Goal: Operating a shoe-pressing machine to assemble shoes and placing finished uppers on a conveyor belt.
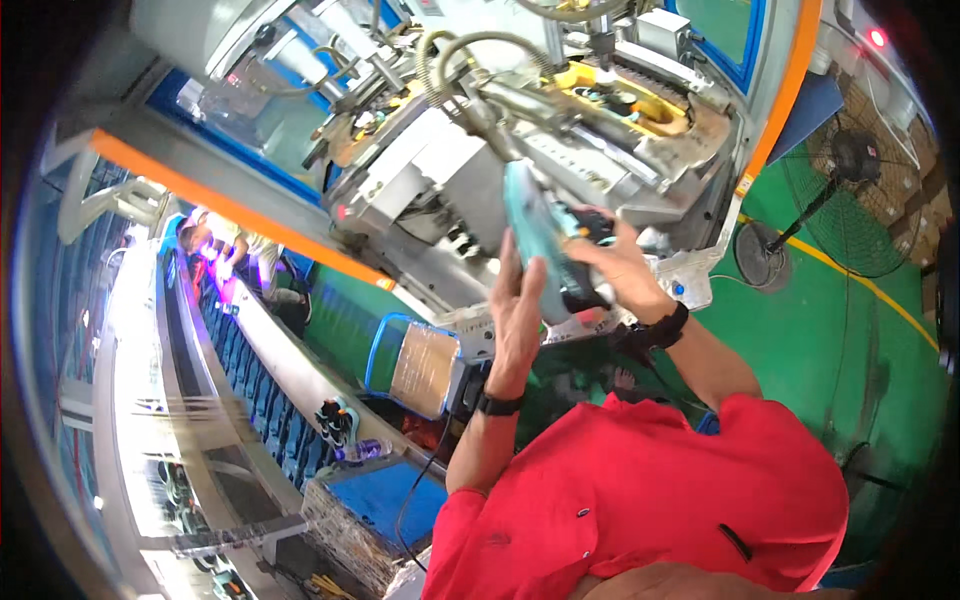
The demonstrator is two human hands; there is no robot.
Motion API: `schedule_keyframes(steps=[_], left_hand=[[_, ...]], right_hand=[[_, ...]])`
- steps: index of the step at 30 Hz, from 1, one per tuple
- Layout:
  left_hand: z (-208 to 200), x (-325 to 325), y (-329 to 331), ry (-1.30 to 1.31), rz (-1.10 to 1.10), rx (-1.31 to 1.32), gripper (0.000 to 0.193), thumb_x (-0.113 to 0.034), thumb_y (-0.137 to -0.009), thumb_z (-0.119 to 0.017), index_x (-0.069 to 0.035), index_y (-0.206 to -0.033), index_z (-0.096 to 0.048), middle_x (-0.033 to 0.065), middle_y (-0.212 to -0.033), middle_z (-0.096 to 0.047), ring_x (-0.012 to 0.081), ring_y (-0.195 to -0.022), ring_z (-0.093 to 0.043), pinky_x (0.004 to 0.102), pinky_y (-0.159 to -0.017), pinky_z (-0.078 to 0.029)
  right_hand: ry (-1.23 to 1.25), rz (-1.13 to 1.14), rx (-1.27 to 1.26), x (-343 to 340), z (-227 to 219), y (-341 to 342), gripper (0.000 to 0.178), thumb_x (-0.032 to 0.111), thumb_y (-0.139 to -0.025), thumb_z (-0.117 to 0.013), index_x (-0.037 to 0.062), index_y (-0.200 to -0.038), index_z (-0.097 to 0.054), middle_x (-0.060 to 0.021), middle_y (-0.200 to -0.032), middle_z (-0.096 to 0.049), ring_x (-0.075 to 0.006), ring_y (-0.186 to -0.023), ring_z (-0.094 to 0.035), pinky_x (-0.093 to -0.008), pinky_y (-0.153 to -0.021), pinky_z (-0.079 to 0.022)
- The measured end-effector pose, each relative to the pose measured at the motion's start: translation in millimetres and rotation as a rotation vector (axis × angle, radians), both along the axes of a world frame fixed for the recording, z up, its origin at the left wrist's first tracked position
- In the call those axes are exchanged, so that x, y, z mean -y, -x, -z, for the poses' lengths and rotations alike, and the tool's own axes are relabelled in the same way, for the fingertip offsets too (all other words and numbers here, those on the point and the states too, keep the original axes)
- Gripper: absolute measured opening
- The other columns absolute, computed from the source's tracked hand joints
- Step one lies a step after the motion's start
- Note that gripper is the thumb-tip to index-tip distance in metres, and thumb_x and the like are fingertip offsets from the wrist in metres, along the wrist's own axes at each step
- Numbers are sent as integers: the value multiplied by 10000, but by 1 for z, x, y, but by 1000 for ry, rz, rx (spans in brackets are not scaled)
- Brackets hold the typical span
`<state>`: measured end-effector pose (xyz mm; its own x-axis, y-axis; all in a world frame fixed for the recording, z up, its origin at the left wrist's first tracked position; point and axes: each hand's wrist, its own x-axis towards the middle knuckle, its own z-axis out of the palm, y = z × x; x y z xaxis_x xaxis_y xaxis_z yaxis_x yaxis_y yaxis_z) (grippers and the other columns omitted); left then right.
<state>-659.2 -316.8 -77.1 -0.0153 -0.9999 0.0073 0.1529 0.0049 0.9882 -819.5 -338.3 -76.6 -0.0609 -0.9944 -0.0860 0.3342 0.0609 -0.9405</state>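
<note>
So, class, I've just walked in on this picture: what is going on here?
A person in a red shirt holds a shoe with a light teal sole up in front of a grey machine. The left hand lies flat against the sole side, and the right hand grips the dark upper. Both wrists wear dark bands. A fan stands on the green floor.

the shoe has a smooth, pale teal sole that looks like matt rubber, with a dark, cloth-like upper. the machine behind it is bare grey metal with a dull sheen, fed by ribbed, glossy hoses, and its frame is painted a flat orange. the floor is glossy green paint, the shirt soft red cloth.
</note>
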Motion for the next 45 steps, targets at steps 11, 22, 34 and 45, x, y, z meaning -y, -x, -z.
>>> schedule_keyframes(steps=[11, 22, 34, 45], left_hand=[[116, 316, 134, -114, -28, 689, 928, -399, -772, -742, 149, -1382, -307, 343, -1280, -513, 400, -1163, -554, 403, -999, -429], [156, 395, 72, -282, -241, 726, 665, -139, -771, -670, 83, -1306, -343, 310, -1190, -553, 403, -1086, -582, 475, -930, -472], [21, 91, -108, -488, -16, -326, 461, -10, -849, -654, 39, -1275, -485, 76, -1106, -603, 158, -983, -611, 305, -858, -514], [16, -118, -177, -387, -973, -378, 360, -49, -875, -625, -2, -1221, -538, 63, -1062, -629, 162, -930, -636, 309, -777, -533]], right_hand=[[41, 525, -289, 43, 16, 211, 534, 48, -757, -677, -2, -1272, -545, -75, -1144, -604, -151, -1005, -576, -281, -925, -449], [27, 646, -755, 77, -27, 211, 532, 69, -741, -690, -20, -1248, -554, -88, -1082, -610, -161, -957, -583, -285, -876, -472], [-108, -255, -1403, 407, 33, 8, 542, 305, -649, -743, -75, -1021, -641, -259, -1007, -665, -351, -961, -659, -396, -825, -521], [256, 61, -1408, 404, 157, -40, 584, 302, -847, -653, -34, -1245, -389, -274, -1108, -615, -420, -974, -644, -472, -820, -534]])
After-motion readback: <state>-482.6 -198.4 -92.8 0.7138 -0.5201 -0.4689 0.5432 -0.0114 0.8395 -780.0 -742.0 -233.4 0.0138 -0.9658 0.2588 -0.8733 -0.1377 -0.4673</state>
